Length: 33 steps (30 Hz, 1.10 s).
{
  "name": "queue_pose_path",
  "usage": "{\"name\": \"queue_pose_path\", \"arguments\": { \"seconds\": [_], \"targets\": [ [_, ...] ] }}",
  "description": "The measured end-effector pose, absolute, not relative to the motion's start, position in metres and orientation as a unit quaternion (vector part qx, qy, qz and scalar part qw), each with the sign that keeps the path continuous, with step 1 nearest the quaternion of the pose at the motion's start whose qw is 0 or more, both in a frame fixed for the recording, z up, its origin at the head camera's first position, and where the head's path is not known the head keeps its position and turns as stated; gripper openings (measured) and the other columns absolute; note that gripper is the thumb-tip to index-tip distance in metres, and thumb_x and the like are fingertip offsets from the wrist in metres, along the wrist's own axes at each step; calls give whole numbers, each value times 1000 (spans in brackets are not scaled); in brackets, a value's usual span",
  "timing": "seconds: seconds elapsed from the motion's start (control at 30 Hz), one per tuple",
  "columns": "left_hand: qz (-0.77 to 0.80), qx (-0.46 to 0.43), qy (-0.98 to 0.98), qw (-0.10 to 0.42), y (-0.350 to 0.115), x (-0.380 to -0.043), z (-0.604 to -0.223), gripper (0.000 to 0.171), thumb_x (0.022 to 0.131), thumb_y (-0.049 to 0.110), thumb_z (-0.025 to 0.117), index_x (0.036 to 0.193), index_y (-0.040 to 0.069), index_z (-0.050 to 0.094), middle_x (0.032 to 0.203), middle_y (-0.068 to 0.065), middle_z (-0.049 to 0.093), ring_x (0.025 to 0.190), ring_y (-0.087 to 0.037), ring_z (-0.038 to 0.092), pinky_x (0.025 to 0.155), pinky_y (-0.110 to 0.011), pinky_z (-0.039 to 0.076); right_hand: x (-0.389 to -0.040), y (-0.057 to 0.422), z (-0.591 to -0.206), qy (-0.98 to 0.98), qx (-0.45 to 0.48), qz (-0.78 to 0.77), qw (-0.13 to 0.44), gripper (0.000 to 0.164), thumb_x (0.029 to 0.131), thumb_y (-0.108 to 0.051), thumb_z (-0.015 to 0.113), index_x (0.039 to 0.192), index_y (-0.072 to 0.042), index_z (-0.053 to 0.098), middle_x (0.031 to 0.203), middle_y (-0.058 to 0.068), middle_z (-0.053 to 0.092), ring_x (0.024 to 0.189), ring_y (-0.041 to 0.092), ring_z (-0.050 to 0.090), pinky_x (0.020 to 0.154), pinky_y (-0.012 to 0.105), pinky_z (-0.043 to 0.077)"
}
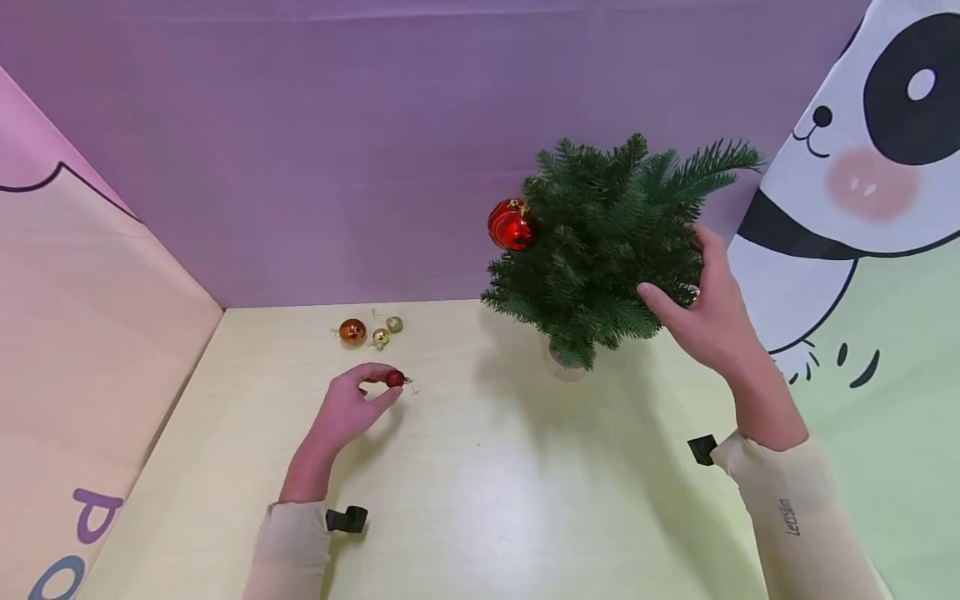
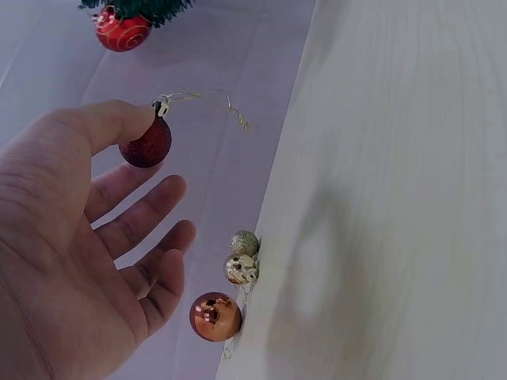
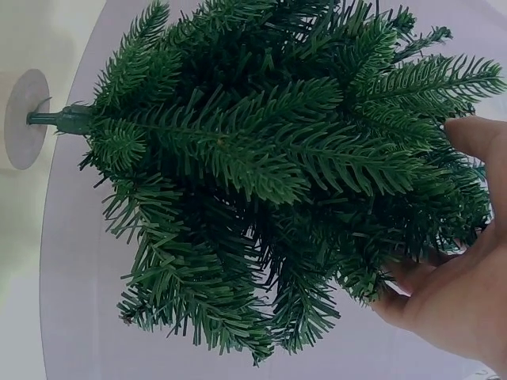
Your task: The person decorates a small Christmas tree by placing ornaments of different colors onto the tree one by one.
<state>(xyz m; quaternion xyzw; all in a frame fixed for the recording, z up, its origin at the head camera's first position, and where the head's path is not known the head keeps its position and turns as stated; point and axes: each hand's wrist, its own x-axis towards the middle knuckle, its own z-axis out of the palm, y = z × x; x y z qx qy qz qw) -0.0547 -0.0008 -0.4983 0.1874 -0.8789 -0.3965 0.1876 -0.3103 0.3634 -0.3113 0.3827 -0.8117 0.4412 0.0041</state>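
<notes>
My left hand (image 1: 350, 410) pinches a small dark red bauble (image 2: 146, 144) between thumb and fingers, above the table. From the bauble's cap trails a thin gold wire hook (image 2: 238, 115); the other fingers spread loosely below it. At the right, a small artificial Christmas tree (image 1: 600, 242) stands on a round pale base (image 1: 564, 367). Its branches are gripped on the right side by my right hand (image 1: 708, 312), thumb in front and some fingertips hidden in the needles. Bright red baubles (image 1: 511, 225) hang on the tree's left side.
Near the table's back edge lie an orange-brown bauble (image 1: 352, 332), a shiny gold bauble (image 1: 380, 337) and a glittery gold bauble (image 1: 394, 323). Behind the pale table (image 1: 480, 492) rises a purple cloth backdrop (image 1: 337, 150), with printed panels at both sides.
</notes>
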Motion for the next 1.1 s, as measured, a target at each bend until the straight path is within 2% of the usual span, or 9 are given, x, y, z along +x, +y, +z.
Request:
{"name": "queue_pose_path", "arguments": {
  "seconds": [0.3,0.43,0.53,0.63,0.67,0.73,0.9,0.97,1.1],
  "targets": [
    [-416,185,-866,207,19,-46,-499,27,86,15,73,112,8,69,103,-4,69,103,-33,60,81,-52,45,-310,370,-316,-808,382,449,-8,86,95,-31,63,156,-11,5,158,14,14,145,30,12,107,62,21],
    [-424,183,-860,218,23,-44,-495,27,86,15,73,112,9,68,104,-4,68,103,-32,60,81,-54,45,-311,370,-317,-796,390,463,0,82,95,-26,63,155,-11,9,157,14,16,143,32,17,108,59,22],
    [-428,183,-857,222,27,-42,-492,28,86,14,74,113,8,68,104,-4,68,104,-32,59,82,-54,45,-312,369,-319,-789,393,472,17,78,95,-21,62,154,-10,13,156,12,20,136,35,32,100,40,38],
    [-426,184,-857,226,30,-40,-490,27,86,13,73,113,9,68,105,-4,68,104,-28,59,82,-51,45,-313,367,-322,-781,395,482,40,74,94,-14,63,153,-8,19,154,11,25,125,36,45,81,22,43],
    [-426,183,-856,228,32,-40,-489,27,86,13,73,113,9,68,105,-4,68,104,-27,59,82,-50,45,-313,367,-323,-780,395,483,47,73,94,-13,63,152,-8,20,154,10,26,121,35,48,75,19,41],
    [-424,183,-856,232,35,-39,-487,27,86,13,74,112,9,69,105,-3,68,103,-25,59,82,-49,45,-314,366,-325,-777,395,487,59,71,93,-10,64,151,-7,23,153,9,29,118,30,50,73,17,41],
    [-434,175,-849,244,42,-39,-483,28,84,11,75,111,10,69,104,-2,68,102,-21,59,82,-52,45,-315,365,-327,-774,388,496,71,68,93,-9,64,150,-9,27,150,8,34,110,8,50,72,19,41],
    [-437,169,-848,246,45,-40,-484,28,85,11,75,111,11,69,104,0,68,102,-19,58,83,-53,45,-314,366,-328,-769,388,503,76,66,93,-8,63,150,-9,29,149,8,35,108,3,48,74,20,41],
    [-447,161,-843,251,53,-43,-486,28,85,11,75,112,11,69,106,0,68,102,-17,58,83,-54,46,-311,366,-328,-754,385,526,84,62,93,-6,62,148,-8,33,145,8,39,108,2,47,82,23,39]
  ]
}}
